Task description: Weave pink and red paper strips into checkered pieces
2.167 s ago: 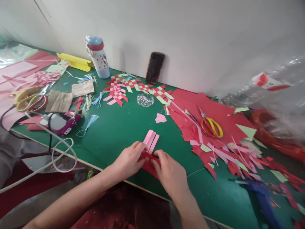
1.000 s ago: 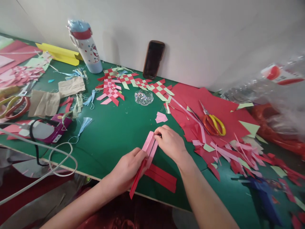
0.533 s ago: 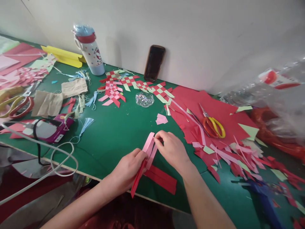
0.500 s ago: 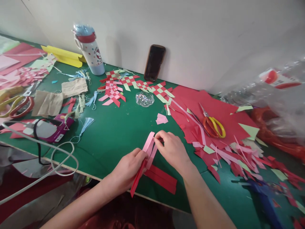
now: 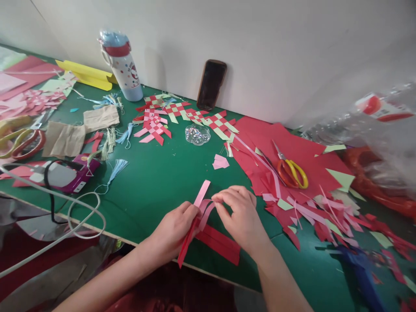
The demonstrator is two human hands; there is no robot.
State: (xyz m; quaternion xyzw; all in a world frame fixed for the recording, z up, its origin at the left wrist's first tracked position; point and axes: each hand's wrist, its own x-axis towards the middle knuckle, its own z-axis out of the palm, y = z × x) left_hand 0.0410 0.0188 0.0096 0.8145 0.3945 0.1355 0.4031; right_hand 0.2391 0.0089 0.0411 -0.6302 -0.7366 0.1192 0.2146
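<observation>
Left hand (image 5: 176,226) clasping paper strips (image 5: 202,193); right (image 5: 242,216), pinching one

Phone (image 5: 212,85) upright beside bottle (image 5: 125,71)

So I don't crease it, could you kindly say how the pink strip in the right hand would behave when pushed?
The strip is probably floppy, since it arches toward the right hand. It looks thin, so likely light and easily creased.
</observation>
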